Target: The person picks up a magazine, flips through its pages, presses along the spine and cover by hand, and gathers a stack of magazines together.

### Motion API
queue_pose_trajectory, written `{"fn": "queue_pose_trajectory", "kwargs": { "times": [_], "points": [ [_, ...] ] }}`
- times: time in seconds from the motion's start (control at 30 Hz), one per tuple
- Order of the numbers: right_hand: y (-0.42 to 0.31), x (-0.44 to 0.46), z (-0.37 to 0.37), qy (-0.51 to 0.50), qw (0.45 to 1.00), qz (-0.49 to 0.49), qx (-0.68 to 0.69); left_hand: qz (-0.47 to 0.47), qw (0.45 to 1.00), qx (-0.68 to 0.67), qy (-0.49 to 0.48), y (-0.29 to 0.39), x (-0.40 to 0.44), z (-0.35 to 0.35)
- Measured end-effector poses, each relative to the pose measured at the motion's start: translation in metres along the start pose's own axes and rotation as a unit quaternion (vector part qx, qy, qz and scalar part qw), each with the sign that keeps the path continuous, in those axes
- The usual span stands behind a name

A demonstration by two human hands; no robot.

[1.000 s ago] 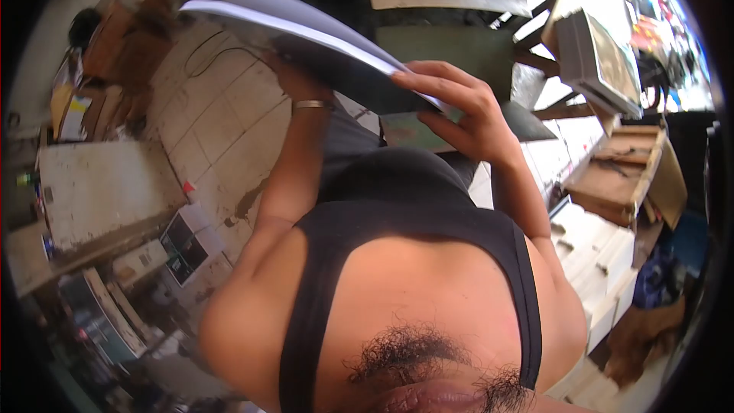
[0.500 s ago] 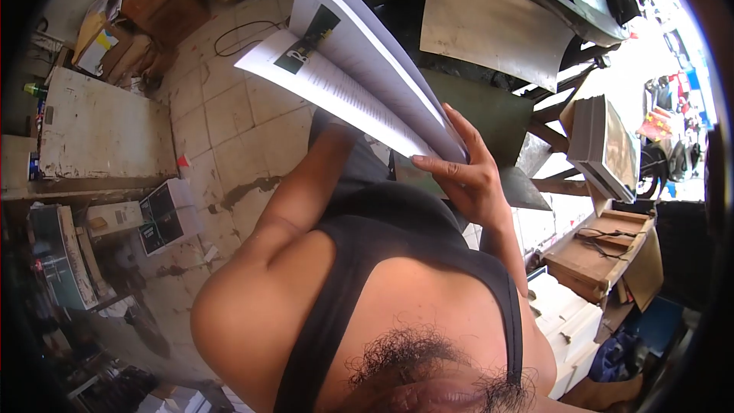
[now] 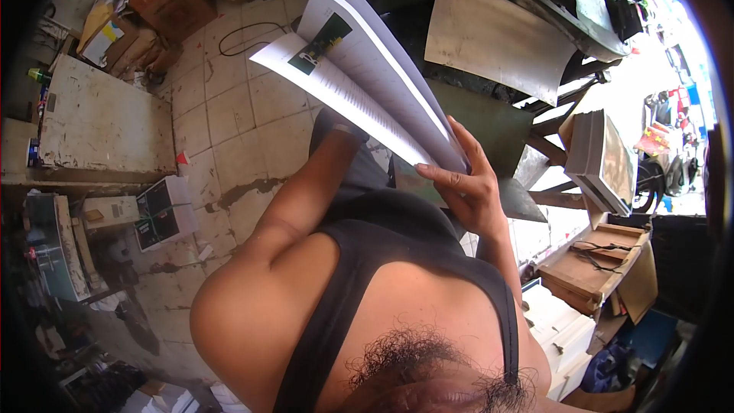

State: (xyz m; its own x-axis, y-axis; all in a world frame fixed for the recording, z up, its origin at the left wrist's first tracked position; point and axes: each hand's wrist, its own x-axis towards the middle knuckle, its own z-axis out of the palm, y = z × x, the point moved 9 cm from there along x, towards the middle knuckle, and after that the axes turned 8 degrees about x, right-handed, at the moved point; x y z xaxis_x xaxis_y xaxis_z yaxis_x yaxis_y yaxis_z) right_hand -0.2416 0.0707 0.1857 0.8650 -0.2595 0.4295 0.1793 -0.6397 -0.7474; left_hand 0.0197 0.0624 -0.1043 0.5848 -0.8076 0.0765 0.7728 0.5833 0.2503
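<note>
An open paperback book (image 3: 367, 92) with white printed pages is held up in front of me at a slant. A dark green printed block with pale letters crosses its pages near the far end. My right hand (image 3: 475, 190) grips the lower right end of the book, thumb on the near side and fingers along the other side. My left forearm (image 3: 306, 183) reaches forward to the book's underside. Past the wrist my left hand is hidden behind the book, so its fingers do not show.
A worn white cabinet (image 3: 107, 118) and a tied stack of dark-covered books (image 3: 164, 214) stand at left. Right of me are a metal sheet (image 3: 497, 38), thick book blocks (image 3: 600, 157), a wooden frame (image 3: 589, 260) and white paper stacks (image 3: 558, 329). A cable (image 3: 248, 38) lies on the tiled floor.
The book appears slightly lower and further right in view, along with a small shift of the whole scene. My right hand keeps the same hold on it.
</note>
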Motion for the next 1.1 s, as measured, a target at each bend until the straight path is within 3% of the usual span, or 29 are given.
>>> {"fn": "queue_pose_trajectory", "kwargs": {
  "times": [0.3,0.43,0.53,0.6,0.73,0.8,0.87,0.9,0.93,0.97,1.0,1.03,1.1],
  "points": [
    [-0.003,-0.003,0.006,-0.001,1.000,-0.015,-0.027,0.025,0.988,0.059,-0.143,0.005,-0.017,0.054],
    [0.000,-0.007,0.008,-0.002,0.999,-0.020,-0.029,0.009,0.981,0.063,-0.182,0.025,-0.049,0.123],
    [0.002,-0.010,0.010,-0.007,1.000,-0.015,-0.023,0.018,0.991,0.055,-0.121,0.014,-0.026,0.068],
    [0.003,-0.012,0.011,-0.008,1.000,-0.012,-0.016,0.010,0.975,0.024,-0.221,0.020,-0.037,0.091],
    [0.012,-0.018,0.013,0.013,0.999,0.001,0.032,0.053,0.951,-0.033,-0.304,0.026,-0.023,0.081],
    [0.015,-0.020,0.011,0.020,0.998,0.014,0.057,0.115,0.980,0.079,-0.141,0.031,-0.008,0.047],
    [0.016,-0.021,0.007,0.017,0.997,0.027,0.071,0.196,0.926,0.321,0.037,0.046,-0.008,0.020],
    [0.016,-0.020,0.007,0.010,0.997,0.029,0.073,0.249,0.812,0.522,0.081,0.057,-0.016,0.046],
    [0.015,-0.020,0.007,0.004,0.997,0.031,0.076,0.287,0.651,0.687,0.152,0.068,-0.025,0.073],
    [0.015,-0.018,0.007,-0.002,0.996,0.033,0.079,0.308,0.591,0.722,0.186,0.074,-0.034,0.092],
    [0.010,-0.016,0.007,-0.014,0.996,0.022,0.085,0.304,0.605,0.709,0.196,0.075,-0.040,0.103],
    [0.005,-0.014,0.006,-0.026,0.995,0.010,0.092,0.290,0.654,0.667,0.210,0.076,-0.043,0.107],
    [0.002,-0.010,0.004,-0.041,0.993,-0.005,0.114,0.238,0.805,0.495,0.224,0.070,-0.042,0.098]
  ]
}}
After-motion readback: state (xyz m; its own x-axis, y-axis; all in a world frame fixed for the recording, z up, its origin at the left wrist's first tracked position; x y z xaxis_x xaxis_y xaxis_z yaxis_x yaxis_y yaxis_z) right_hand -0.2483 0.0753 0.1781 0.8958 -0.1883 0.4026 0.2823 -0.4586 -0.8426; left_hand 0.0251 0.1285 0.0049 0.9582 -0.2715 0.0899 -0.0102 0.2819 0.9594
